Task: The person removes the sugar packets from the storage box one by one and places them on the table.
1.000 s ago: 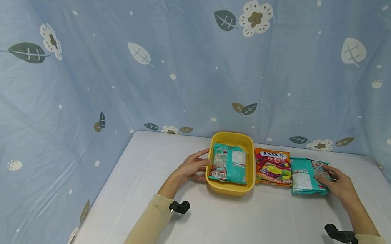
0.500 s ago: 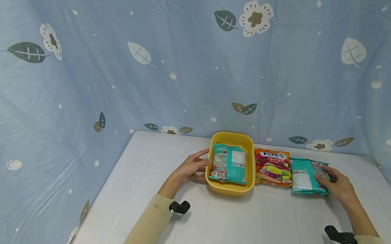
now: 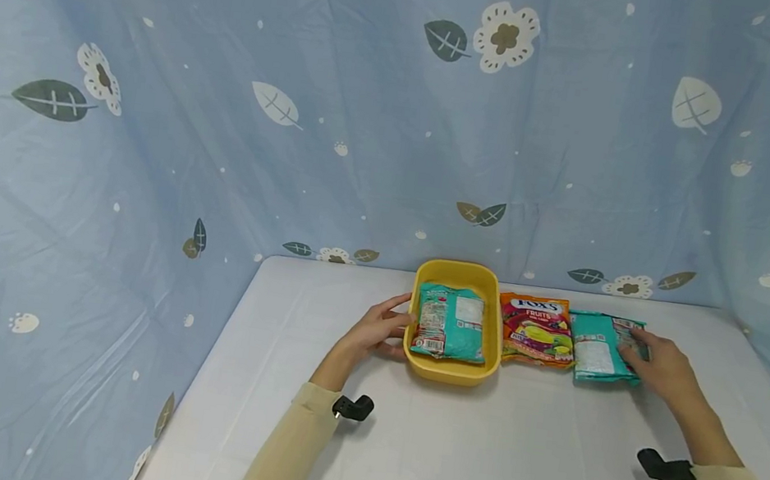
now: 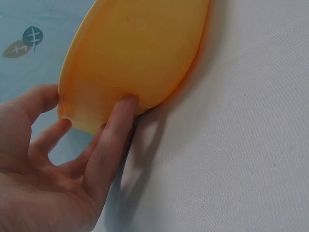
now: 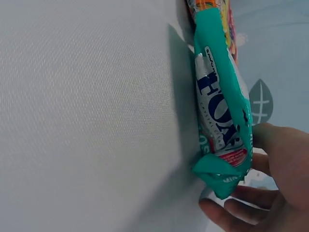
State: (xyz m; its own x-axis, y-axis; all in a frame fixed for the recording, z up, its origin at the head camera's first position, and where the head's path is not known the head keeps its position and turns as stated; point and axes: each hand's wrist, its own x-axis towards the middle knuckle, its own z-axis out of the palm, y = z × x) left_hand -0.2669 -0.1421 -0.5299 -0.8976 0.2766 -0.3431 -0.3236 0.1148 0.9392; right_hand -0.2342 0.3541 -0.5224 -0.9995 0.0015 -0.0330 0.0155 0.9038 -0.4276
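A yellow tray [image 3: 448, 370] stands on the white table with a teal candy bag [image 3: 450, 323] lying in it. My left hand [image 3: 391, 324] rests against the tray's left wall; in the left wrist view its fingers [image 4: 113, 135] lie straight along the yellow tray [image 4: 140, 48], thumb by the rim. Right of the tray lies a red Fox's fruit candy bag [image 3: 537, 331], then a second teal bag [image 3: 596, 348]. My right hand [image 3: 644, 355] pinches this bag's right edge. In the right wrist view the thumb sits above and the fingers [image 5: 231, 208] below the teal bag [image 5: 219, 106], its edge raised.
The white table [image 3: 470, 468] stretches bare toward me. A blue curtain with leaf and flower prints [image 3: 223, 125] hangs behind the table and along its left edge. The tray and bags sit in a row near the back edge.
Almost nothing has changed. My right hand has crept slightly left on the teal bag's edge; the left hand stays on the tray.
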